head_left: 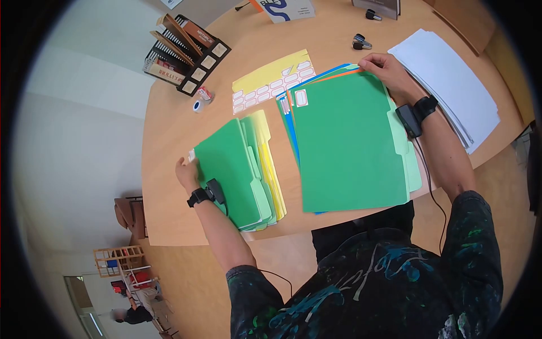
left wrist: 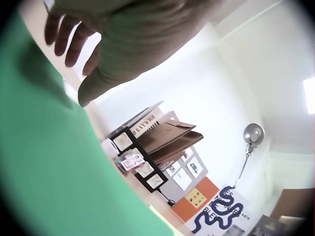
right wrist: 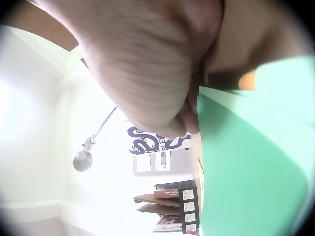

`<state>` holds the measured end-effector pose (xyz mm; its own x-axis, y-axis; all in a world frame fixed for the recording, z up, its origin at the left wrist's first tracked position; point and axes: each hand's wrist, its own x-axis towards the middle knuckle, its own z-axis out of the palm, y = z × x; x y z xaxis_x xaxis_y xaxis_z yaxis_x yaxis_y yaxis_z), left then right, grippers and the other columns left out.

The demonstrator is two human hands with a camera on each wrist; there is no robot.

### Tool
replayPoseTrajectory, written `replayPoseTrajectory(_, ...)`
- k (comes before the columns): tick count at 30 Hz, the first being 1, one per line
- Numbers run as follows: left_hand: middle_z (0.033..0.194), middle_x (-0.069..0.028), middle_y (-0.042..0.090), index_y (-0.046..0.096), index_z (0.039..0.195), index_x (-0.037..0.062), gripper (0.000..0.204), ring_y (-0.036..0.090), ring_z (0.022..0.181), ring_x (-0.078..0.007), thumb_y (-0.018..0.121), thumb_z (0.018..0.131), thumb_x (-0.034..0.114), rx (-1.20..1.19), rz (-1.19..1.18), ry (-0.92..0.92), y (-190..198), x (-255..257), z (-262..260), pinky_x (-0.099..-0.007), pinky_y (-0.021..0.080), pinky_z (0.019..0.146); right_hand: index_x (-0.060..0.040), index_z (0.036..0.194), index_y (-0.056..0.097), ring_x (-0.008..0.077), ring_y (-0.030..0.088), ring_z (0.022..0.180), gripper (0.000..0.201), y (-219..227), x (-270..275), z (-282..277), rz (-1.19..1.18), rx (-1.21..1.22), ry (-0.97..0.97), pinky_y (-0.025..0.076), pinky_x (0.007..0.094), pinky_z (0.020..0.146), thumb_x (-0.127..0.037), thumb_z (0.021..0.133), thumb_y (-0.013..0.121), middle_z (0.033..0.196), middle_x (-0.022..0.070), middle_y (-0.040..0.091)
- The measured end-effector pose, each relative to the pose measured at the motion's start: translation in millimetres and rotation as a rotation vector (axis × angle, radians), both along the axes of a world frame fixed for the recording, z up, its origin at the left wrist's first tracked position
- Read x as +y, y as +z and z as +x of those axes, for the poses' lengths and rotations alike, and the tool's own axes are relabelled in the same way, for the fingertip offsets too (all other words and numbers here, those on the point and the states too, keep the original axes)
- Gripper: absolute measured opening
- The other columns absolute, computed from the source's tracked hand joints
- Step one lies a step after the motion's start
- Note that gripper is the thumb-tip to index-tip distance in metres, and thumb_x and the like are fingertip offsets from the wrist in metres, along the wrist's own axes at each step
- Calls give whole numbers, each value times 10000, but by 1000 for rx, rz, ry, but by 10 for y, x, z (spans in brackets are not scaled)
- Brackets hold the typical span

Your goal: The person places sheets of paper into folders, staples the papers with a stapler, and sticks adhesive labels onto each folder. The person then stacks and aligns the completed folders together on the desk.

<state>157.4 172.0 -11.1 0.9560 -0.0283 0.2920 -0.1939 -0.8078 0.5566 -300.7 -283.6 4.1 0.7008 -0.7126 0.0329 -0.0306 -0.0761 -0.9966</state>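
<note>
A paint-marked shirt [head_left: 361, 294] fills bottom-centre; my left hand [head_left: 187, 172] spreads at the left folders [head_left: 226, 175], centre-left; whether the right hand [head_left: 389, 73] pinches the right folders [head_left: 350, 150], right of centre, I cannot tell; uneven tugging could fan them.

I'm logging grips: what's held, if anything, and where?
The right hand touches the right green folder at its far right corner; pinching is unclear. The left hand, fingers loose, grips nothing at the left green folder.
</note>
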Motion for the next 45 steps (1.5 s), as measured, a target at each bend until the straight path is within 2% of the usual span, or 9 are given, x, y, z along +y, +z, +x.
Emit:
replayPoseTrajectory(4,1055,-156,738,698,1227,15,481,706,976,-249,752,849,308,3,-147,-365,417,-826,-566,-364,542,874,5,1055,687,96,590,874,290,-40,-20,20,-22,7,4,491,263,793,-278,994,667,951,28,669)
replayPoseTrajectory(7,1003,-123,748,707,1194,3,433,702,926,-190,704,913,332,325,-250,-592,627,-1641,-1464,-329,537,825,-7,1056,690,94,592,857,291,-54,-9,27,-21,-5,17,495,263,783,-291,994,671,945,18,670)
replayPoseTrajectory(10,1020,-70,731,703,1197,19,450,679,880,-168,728,914,367,346,-221,-871,225,-2226,-1812,-299,531,784,-6,1049,689,88,594,844,274,-83,-46,20,-40,-1,25,496,257,764,-274,993,674,941,15,670)
replayPoseTrajectory(16,981,-111,723,690,1200,0,453,684,907,-167,777,848,272,273,-99,-772,172,-2496,-2270,-299,545,780,-1,1044,685,77,597,847,248,-41,-47,-3,-103,36,60,488,248,767,-244,997,665,919,15,671)
replayPoseTrajectory(21,913,-83,694,604,1233,-28,498,677,846,-151,827,833,168,509,-563,-892,118,-2440,-2263,-255,536,716,3,1062,685,79,599,858,256,-4,-14,-17,-103,43,88,483,244,781,-244,1000,662,926,16,674)
replayPoseTrajectory(31,937,-62,714,599,1217,-32,332,641,804,-81,725,935,89,555,-771,-982,-52,-2428,-2187,-209,502,708,0,1126,681,92,614,897,266,-1,-22,-16,3,53,51,510,257,808,-237,1013,645,1016,28,681)
replayPoseTrajectory(37,987,-73,724,618,1200,-30,268,645,873,-87,683,968,86,314,-768,-927,-125,-2443,-2151,-226,507,773,5,1160,663,96,637,908,196,20,13,-29,52,4,51,539,269,816,-118,1034,579,1019,30,689)
replayPoseTrajectory(39,981,-71,722,617,1223,-19,283,643,869,-94,679,967,87,393,-982,-908,-158,-2469,-2129,-242,509,773,-2,1193,653,98,648,904,203,75,55,-24,152,-145,-4,545,280,836,-91,1026,578,1016,31,693)
replayPoseTrajectory(45,962,-38,685,627,1220,-12,315,613,876,-84,696,969,164,367,-800,-895,-205,-2500,-2117,-232,488,778,-27,1248,628,63,619,838,278,115,-85,-134,152,-118,105,495,229,730,-97,981,646,994,5,696)
